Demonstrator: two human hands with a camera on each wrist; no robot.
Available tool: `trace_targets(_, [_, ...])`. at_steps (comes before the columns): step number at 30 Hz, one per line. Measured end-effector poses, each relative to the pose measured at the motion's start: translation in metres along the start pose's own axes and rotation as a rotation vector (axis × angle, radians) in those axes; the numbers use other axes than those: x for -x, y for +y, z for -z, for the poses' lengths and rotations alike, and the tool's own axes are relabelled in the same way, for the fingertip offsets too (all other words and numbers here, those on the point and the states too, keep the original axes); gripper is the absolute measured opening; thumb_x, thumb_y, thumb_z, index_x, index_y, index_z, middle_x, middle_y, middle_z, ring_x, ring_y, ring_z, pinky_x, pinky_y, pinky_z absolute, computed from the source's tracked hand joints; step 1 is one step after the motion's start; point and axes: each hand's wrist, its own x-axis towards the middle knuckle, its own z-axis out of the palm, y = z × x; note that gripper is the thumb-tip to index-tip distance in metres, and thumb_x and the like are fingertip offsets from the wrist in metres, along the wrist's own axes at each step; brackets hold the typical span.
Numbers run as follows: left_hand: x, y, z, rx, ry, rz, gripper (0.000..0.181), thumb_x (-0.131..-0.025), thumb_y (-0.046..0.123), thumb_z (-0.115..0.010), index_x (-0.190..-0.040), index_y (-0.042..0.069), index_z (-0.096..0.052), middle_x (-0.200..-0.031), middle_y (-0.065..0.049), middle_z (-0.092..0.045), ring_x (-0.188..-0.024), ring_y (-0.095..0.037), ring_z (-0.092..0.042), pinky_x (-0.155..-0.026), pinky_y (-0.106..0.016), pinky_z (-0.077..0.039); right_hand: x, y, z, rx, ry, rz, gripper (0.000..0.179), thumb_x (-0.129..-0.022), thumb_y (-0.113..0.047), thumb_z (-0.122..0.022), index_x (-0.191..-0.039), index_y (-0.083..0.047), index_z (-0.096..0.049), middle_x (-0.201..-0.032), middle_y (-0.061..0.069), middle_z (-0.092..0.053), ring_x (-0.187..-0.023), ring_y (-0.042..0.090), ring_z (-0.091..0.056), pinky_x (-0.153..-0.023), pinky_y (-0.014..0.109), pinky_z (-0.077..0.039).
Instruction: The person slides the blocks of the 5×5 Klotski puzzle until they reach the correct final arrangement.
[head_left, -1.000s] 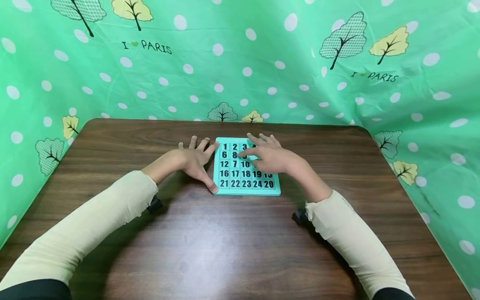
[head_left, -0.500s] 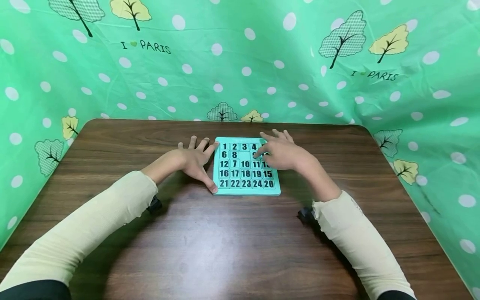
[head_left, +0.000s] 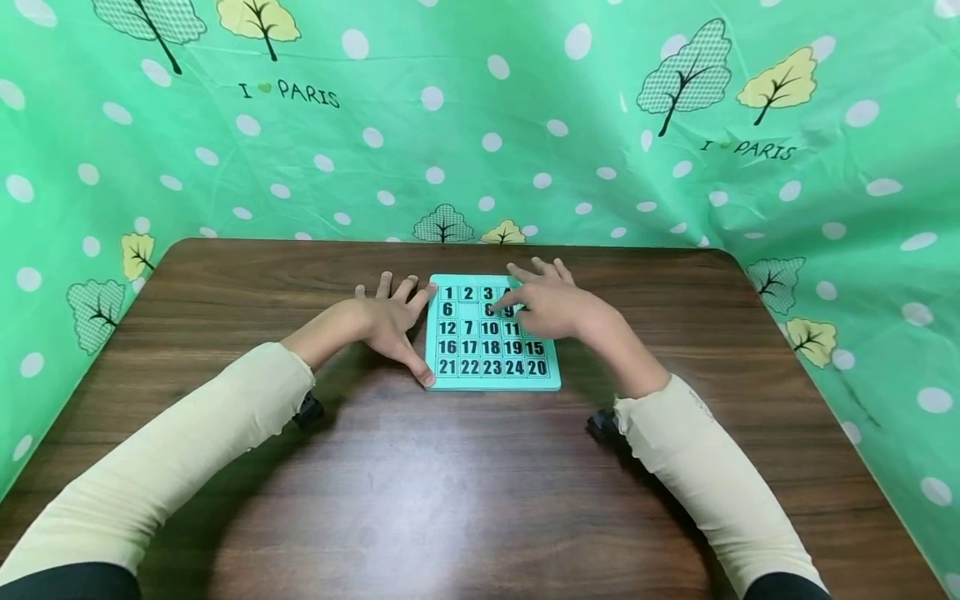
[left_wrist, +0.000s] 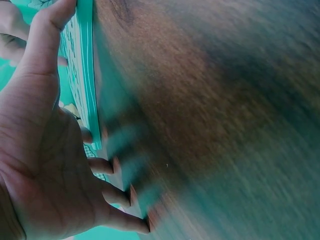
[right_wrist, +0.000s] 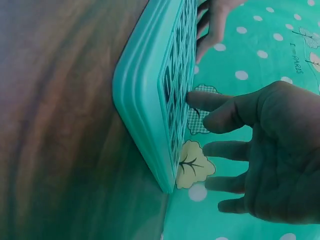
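A teal number slide puzzle (head_left: 495, 386) lies flat on the table, its square tiles printed with black numbers. In the second row, a bare slot sits between the 6 tile (head_left: 447, 310) and the 8 tile (head_left: 489, 310). My left hand (head_left: 390, 323) is spread at the puzzle's left side, thumb at the near corner and index finger at the far one. Above the upper right part of the board, my right hand (head_left: 557, 307) touches the 8 tile with its extended index finger. It covers the right ends of the top rows. In the right wrist view, the other right fingers (right_wrist: 227, 150) hang off the board.
The brown wood-grain table (head_left: 420, 483) carries the puzzle near its far edge. A green polka-dot cloth (head_left: 465, 100) with printed trees hangs behind and beside the table. Dark wrist-camera mounts (head_left: 603, 425) sit under both cream sleeves (head_left: 705, 467).
The 8 tile has slid right, so the bare slot moved from the third to the second column. My right hand went right, then back left onto the 8. The left hand stayed still.
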Motion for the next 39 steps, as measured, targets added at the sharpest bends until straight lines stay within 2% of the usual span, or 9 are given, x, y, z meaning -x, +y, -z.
trace_targets(4, [0.0,0.0,0.0,-0.015,-0.002,0.004,0.165,-0.071,0.094,-0.084,-0.181,0.027,0.019,-0.19,-0.02,0.017,-0.171,-0.06,0.019,-0.131,-0.089,-0.001,0.004,-0.005,-0.003,-0.013,-0.042,0.091,0.057,-0.108,-0.006,-0.052,-0.154,-0.033,-0.072,-0.19,0.02,-0.016,-0.174,0.059,-0.007,-0.138,0.079,0.0])
trace_targets(6, [-0.001,0.0,0.0,-0.016,-0.001,0.003,0.165,-0.071,0.094,-0.084,-0.181,0.026,0.019,-0.19,-0.02,0.017,-0.171,-0.06,0.019,-0.131,-0.089,-0.001,0.004,-0.009,-0.005,-0.003,-0.063,0.11,0.059,-0.108,-0.005,-0.052,-0.154,-0.036,-0.071,-0.19,0.019,-0.014,-0.174,0.059,-0.007,-0.138,0.079,-0.001])
trace_targets(10, [-0.001,0.0,0.0,-0.016,0.0,0.001,0.164,-0.072,0.094,-0.083,-0.181,0.027,0.019,-0.19,-0.02,0.017,-0.171,-0.059,0.019,-0.131,-0.088,-0.001,-0.001,-0.011,-0.004,0.029,-0.045,0.061,0.061,-0.109,-0.006,-0.051,-0.158,-0.039,-0.067,-0.191,0.017,-0.012,-0.175,0.057,-0.006,-0.139,0.077,-0.001])
trace_targets(14, [0.0,0.0,0.0,-0.014,-0.003,0.001,0.164,-0.072,0.094,-0.083,-0.181,0.027,0.019,-0.19,-0.02,0.018,-0.171,-0.059,0.02,-0.131,-0.088,-0.001,-0.002,-0.001,-0.003,-0.013,-0.015,0.05,0.059,-0.111,-0.008,-0.052,-0.162,-0.037,-0.064,-0.191,0.018,-0.011,-0.175,0.057,-0.005,-0.14,0.075,0.0])
trace_targets(17, [0.0,0.0,0.0,-0.006,-0.002,-0.001,0.164,-0.072,0.094,-0.084,-0.181,0.028,0.02,-0.19,-0.019,0.018,-0.171,-0.059,0.021,-0.131,-0.088,0.0,0.008,0.012,0.0,-0.054,0.015,0.04,0.055,-0.112,-0.01,-0.052,-0.16,-0.033,-0.066,-0.191,0.019,-0.011,-0.175,0.057,-0.004,-0.139,0.076,0.003])
trace_targets(21, [0.0,0.0,0.001,0.003,0.007,-0.006,0.165,-0.071,0.093,-0.085,-0.181,0.028,0.018,-0.19,-0.019,0.018,-0.171,-0.058,0.02,-0.131,-0.088,0.0,0.026,0.029,0.003,-0.054,0.039,0.004,0.051,-0.112,-0.009,-0.051,-0.155,-0.028,-0.07,-0.19,0.022,-0.013,-0.174,0.059,-0.005,-0.138,0.078,0.003])
trace_targets(27, [0.003,0.0,0.002,0.041,0.031,-0.026,0.163,-0.071,0.089,-0.089,-0.182,0.028,0.013,-0.191,-0.019,0.014,-0.172,-0.059,0.017,-0.131,-0.089,-0.001,0.041,0.037,-0.002,-0.038,0.047,-0.005,0.046,-0.112,-0.009,-0.052,-0.146,-0.025,-0.076,-0.189,0.025,-0.014,-0.173,0.062,-0.009,-0.137,0.08,0.001])
trace_targets(33, [0.005,0.002,0.004,0.082,0.047,-0.029,0.163,-0.07,0.085,-0.093,-0.183,0.027,0.009,-0.191,-0.021,0.01,-0.172,-0.062,0.014,-0.13,-0.089,-0.002,0.043,0.028,-0.008,-0.044,0.078,0.041,0.048,-0.109,-0.008,-0.055,-0.15,-0.026,-0.074,-0.189,0.025,-0.012,-0.173,0.062,-0.009,-0.137,0.081,-0.001])
trace_targets(39, [0.004,0.002,0.002,0.069,0.049,-0.021,0.164,-0.068,0.086,-0.093,-0.184,0.026,0.006,-0.191,-0.021,0.008,-0.172,-0.061,0.012,-0.13,-0.09,-0.004,0.022,-0.005,-0.014,-0.033,0.035,0.127,0.058,-0.11,-0.01,-0.055,-0.162,-0.033,-0.063,-0.191,0.02,-0.006,-0.174,0.059,-0.006,-0.138,0.079,-0.001])
